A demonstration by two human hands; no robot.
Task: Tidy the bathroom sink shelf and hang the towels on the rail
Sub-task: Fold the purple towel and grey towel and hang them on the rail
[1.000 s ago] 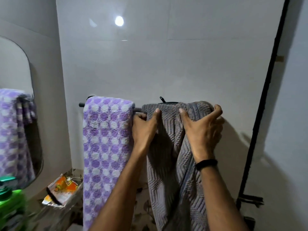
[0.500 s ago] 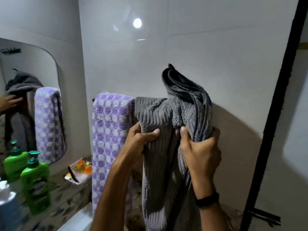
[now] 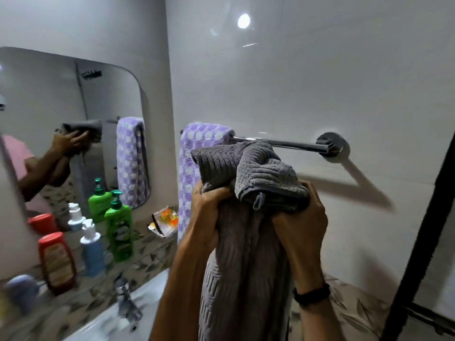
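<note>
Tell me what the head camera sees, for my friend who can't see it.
Two hands, left and right, grip a bunched grey towel just below a chrome rail. A purple dotted towel hangs on the rail's left end, near bottles by a mirror.

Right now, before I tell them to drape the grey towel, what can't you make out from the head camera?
- Left end of the towel rail: covered by the purple dotted towel.
- Grey towel lower end: cut off by the bottom edge.
- Both palms: left hand and right hand are wrapped in towel folds.
- Labels on the green pump bottle and red bottle: blurred.
</note>
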